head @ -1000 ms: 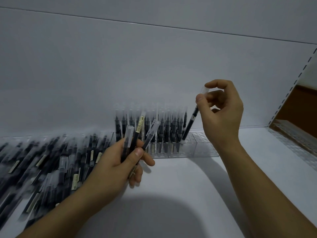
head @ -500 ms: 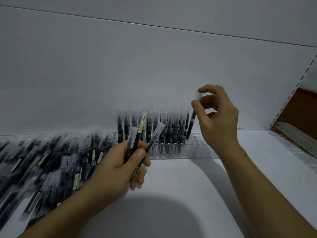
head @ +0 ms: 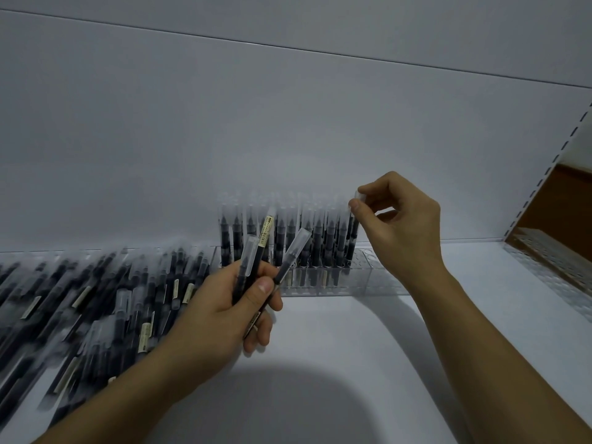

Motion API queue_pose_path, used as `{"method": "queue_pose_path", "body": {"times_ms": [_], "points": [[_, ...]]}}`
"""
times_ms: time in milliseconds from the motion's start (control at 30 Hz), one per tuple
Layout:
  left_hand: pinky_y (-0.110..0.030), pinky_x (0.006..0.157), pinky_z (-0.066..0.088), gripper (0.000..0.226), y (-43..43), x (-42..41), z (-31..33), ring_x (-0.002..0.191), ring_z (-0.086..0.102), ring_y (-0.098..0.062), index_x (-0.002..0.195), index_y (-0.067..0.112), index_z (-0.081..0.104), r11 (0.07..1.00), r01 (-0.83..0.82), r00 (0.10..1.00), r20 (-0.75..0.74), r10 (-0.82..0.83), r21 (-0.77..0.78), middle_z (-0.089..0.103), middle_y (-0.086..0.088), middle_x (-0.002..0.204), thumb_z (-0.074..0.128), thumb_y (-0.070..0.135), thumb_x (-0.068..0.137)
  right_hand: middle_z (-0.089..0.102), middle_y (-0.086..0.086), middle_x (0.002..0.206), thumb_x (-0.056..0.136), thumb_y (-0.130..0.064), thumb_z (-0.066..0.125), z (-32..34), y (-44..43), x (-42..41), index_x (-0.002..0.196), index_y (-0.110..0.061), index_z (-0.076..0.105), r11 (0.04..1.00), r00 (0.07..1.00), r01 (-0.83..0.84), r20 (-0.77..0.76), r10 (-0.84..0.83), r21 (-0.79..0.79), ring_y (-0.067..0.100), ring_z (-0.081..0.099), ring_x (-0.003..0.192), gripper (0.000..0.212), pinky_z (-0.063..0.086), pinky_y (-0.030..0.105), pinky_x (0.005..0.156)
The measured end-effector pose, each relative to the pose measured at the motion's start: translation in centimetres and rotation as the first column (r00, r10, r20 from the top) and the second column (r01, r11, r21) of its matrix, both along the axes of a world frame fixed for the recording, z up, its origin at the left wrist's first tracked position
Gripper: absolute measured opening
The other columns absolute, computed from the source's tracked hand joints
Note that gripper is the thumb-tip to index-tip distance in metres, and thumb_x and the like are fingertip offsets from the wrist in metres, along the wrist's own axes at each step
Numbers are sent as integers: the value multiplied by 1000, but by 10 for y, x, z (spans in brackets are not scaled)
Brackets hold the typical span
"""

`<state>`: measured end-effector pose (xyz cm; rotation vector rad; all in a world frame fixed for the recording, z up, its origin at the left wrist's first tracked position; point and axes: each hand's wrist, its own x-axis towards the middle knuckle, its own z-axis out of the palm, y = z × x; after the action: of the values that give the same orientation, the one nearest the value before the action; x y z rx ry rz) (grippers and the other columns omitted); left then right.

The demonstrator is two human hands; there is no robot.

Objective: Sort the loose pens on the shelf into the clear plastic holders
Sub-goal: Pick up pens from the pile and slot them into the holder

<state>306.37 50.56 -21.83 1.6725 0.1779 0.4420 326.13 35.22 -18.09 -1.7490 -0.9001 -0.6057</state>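
Right hand (head: 400, 225) pinches the cap of a pen (head: 354, 219) seated at the holder's filled end | left hand (head: 221, 302) grips three spare pens (head: 256, 267) | clear plastic holder (head: 378, 280) below the fingertips part full, slots open rightward | loose pile (head: 96, 302) left of the knuckles remains large: judged early going

A plain white back panel (head: 288, 123) fills most of the view, crossed near the top by a thin horizontal seam (head: 288, 48). At the right edge a white slotted metal upright (head: 544, 174) runs diagonally, its row of small dark slots clearly visible. Beyond that upright lies a brown wooden surface (head: 563, 200). A broad soft grey shadow (head: 288, 408) spreads low in the foreground.
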Motion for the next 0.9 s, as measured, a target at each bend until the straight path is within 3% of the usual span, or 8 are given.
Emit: {"method": "queue_pose_path", "body": {"times_ms": [167, 333, 400, 500, 600, 667, 767, 900], "points": [[-25, 45, 45, 14, 1, 1, -1, 47, 54, -15, 101, 6, 58, 1000, -3, 1000, 6, 3, 2, 67, -9, 80, 45, 10, 103, 70, -8, 83, 86, -10, 79, -1, 0, 1, 84, -14, 68, 997, 999, 36, -7, -37, -66, 10, 67, 74, 12, 54, 18, 62], [-25, 45, 44, 13, 1, 2, -2, 47, 54, -16, 101, 7, 59, 1000, -7, 1000, 16, 7, -18, 67, -6, 79, 46, 9, 102, 70, -12, 78, 87, -13, 76, -1, 1, 1, 81, -16, 70, 997, 997, 70, 17, -69, -28, 9, 67, 76, 9, 55, 28, 63], [-25, 45, 44, 13, 1, 2, -2, 47, 54, -16, 102, 7, 59, 999, -8, 1000, 15, 9, -31, 67, -7, 79, 46, 10, 101, 69, -11, 84, 88, -17, 74, -3, 2, 0, 88, -19, 70, 996, 994, 90, 65, -90, 1, 10, 66, 79, 4, 55, 30, 63], [-26, 45, 44, 13, 2, 1, -2, 48, 54, -17, 102, 7, 59, 999, -8, 1000, 18, 9, -40, 66, -8, 78, 46, 11, 102, 67, -6, 91, 88, -18, 69, -3, 6, -10, 107, -18, 66, 994, 981, 84, 170, -95, 73, 13, 63, 77, 19, 49, 21, 63], [-27, 45, 43, 17, 1, 1, 0, 47, 53, -17, 101, 6, 60, 998, 6, 1000, 30, -4, -56, 66, -6, 76, 49, 19, 97, 64, -3, 81, 88, -9, 67, -1, 13, -29, 105, -15, 63, 991, 985, -75, 165, 56, 113, 15, 59, 66, 19, 45, 22, 56], [-27, 44, 43, 22, 1, 1, 1, 47, 53, -17, 102, 6, 60, 997, 7, 999, 45, -3, -74, 66, -5, 74, 50, 24, 92, 63, 3, 73, 89, -6, 66, -1, 18, -42, 103, -12, 64, 949, 961, -272, 3, 275, 159, 17, 54, 56, 15, 44, 31, 49], [-25, 43, 43, 20, 1, 1, 2, 47, 53, -17, 102, 5, 59, 996, -10, 997, 70, 16, -85, 66, -7, 74, 50, 21, 95, 66, 14, 77, 92, -5, 68, -3, 23, -53, 108, -8, 64, 860, 848, -480, -158, 506, 174, 33, 47, 48, 17, 44, 44, 42], [-26, 45, 45, 27, 1, 1, 2, 47, 54, -18, 101, 5, 58, 996, -2, 996, 91, 10, -88, 66, -5, 75, 50, 28, 90, 66, 13, 84, 91, 0, 71, -8, 29, -63, 114, -11, 60, 820, 782, -554, -249, 572, 143, 24, 53, 55, 27, 50, 49, 54]]}}
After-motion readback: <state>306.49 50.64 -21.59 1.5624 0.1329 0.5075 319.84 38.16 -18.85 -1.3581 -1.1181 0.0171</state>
